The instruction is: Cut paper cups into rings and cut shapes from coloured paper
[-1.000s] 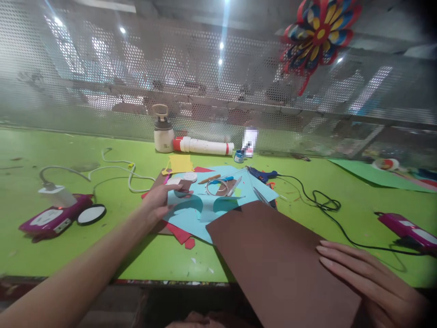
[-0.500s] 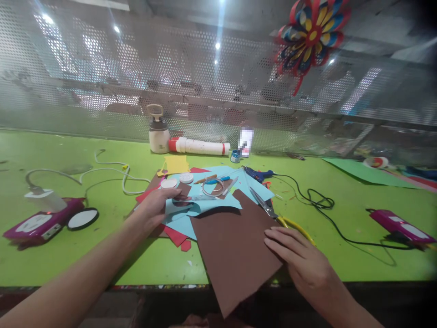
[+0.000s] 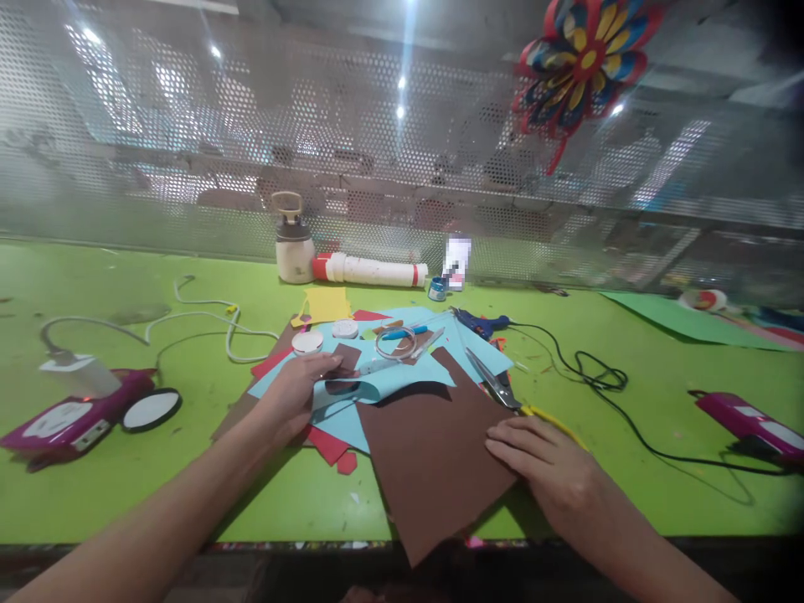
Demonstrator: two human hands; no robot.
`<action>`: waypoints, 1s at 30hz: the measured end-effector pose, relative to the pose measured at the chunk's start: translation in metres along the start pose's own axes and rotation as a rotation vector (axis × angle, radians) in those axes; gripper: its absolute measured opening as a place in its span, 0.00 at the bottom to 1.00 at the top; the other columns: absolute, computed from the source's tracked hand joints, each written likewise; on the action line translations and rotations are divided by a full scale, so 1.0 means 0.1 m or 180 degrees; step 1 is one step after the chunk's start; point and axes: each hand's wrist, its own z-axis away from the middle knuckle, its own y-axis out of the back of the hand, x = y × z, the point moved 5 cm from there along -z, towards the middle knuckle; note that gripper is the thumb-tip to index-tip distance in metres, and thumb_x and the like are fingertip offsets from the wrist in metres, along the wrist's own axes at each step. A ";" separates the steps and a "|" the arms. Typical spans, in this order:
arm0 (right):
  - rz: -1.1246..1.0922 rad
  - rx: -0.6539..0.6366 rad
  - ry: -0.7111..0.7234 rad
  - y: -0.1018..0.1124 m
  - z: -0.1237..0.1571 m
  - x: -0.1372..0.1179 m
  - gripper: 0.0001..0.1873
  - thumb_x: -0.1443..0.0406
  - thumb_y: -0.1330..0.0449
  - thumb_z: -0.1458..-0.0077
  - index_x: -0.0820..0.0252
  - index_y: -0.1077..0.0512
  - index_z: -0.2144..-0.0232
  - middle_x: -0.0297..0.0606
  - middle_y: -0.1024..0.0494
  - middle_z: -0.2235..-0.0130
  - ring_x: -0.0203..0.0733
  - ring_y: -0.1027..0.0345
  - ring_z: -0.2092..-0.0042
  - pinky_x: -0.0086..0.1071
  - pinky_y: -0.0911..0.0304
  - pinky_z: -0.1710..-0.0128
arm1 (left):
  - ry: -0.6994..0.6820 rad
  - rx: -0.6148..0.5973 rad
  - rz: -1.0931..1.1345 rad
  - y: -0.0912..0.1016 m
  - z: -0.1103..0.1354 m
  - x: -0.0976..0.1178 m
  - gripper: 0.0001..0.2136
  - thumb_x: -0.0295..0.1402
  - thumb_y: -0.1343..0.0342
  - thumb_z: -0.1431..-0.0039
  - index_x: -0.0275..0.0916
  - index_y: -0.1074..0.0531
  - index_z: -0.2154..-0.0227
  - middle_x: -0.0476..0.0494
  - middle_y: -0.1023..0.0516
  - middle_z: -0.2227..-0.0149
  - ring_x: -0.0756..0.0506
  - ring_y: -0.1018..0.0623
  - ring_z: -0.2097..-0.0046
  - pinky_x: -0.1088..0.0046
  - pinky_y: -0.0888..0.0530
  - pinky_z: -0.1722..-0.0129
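My left hand (image 3: 295, 387) is closed on the near edge of a light blue sheet of paper (image 3: 414, 377), which lifts and curls. By its fingertips is a small brown piece (image 3: 347, 360). My right hand (image 3: 543, 456) grips the right edge of a large brown sheet (image 3: 433, 452), fingers on top and the thumb hidden. That sheet lies partly under the blue paper and sticks out past the table's front edge. Scissors with yellow handles (image 3: 502, 390) lie open just beyond my right fingers. A clear tape roll (image 3: 395, 343) and a blue pen-like tool (image 3: 405, 332) rest on the blue paper.
A blue glue gun (image 3: 481, 323) trails a black cord to a purple power strip (image 3: 747, 423). Another purple power strip (image 3: 69, 410) stands left, beside a round black-rimmed disc (image 3: 152, 410). Behind are a sprayer bottle (image 3: 294, 255), a white tube (image 3: 377, 270) and a small blue jar (image 3: 437, 289).
The brown sheet's near corner has risen slightly, and the blue paper has shifted a little. Both hands keep their holds. The whole view has moved slightly.
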 end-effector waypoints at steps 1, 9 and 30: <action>-0.0105 -0.0004 0.0045 -0.05 -0.03 0.02 0.20 0.78 0.52 0.42 0.63 0.24 0.56 0.45 0.19 0.57 0.46 0.28 0.53 0.41 0.27 0.54 | -0.0022 -0.0015 0.0013 -0.01 0.01 0.00 0.02 0.24 0.39 0.52 0.32 0.27 0.76 0.40 0.21 0.77 0.44 0.21 0.73 0.70 0.23 0.73; -0.0664 0.0010 0.0169 -0.24 -0.32 0.27 0.22 0.80 0.55 0.42 0.61 0.25 0.60 0.43 0.19 0.58 0.41 0.27 0.54 0.41 0.28 0.52 | -0.0190 -0.0068 -0.0109 0.00 0.00 0.00 0.05 0.23 0.40 0.52 0.31 0.26 0.80 0.39 0.21 0.78 0.47 0.22 0.73 0.73 0.24 0.69; 0.0446 -0.0020 -0.0489 -0.17 -0.28 0.44 0.22 0.82 0.52 0.49 0.67 0.22 0.61 0.50 0.19 0.59 0.53 0.30 0.58 0.50 0.31 0.57 | 0.0026 0.0137 0.0214 0.03 0.02 0.08 0.07 0.21 0.45 0.46 0.32 0.28 0.77 0.41 0.22 0.76 0.48 0.21 0.75 0.73 0.21 0.70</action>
